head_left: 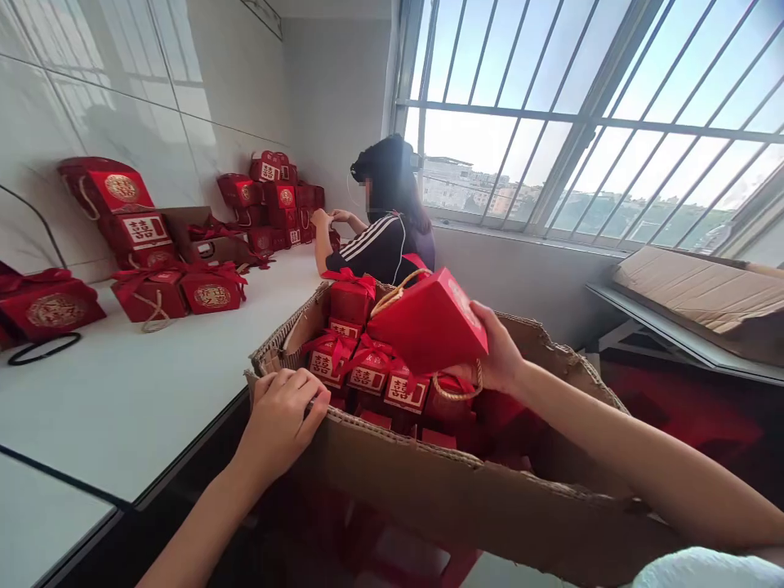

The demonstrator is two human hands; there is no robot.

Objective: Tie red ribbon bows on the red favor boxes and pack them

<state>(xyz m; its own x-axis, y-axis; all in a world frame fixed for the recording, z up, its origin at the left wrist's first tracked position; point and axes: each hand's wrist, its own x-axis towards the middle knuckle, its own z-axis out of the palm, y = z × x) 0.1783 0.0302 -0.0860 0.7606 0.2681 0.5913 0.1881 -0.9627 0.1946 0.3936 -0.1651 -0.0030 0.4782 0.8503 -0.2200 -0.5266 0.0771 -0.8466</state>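
My right hand (499,351) grips a red gift box (422,322) with rope handles, tilted above an open cardboard carton (422,474). Part of that hand's fingers is hidden behind the box. Over the carton's near left rim, my left hand (287,412) is curled, its fingers wrapped round the cardboard edge. Inside the carton sit several red gift boxes (367,376) with ribbon bows and gold-and-white printed characters. The held box hangs just above them and covers some from view.
On the white table (202,384) at left stand several red boxes (211,294), some stacked against the tiled wall, and a black loop (42,349). A co-worker (383,237) sits at the table's far end. Flattened cardboard (704,294) lies at right, below the barred window.
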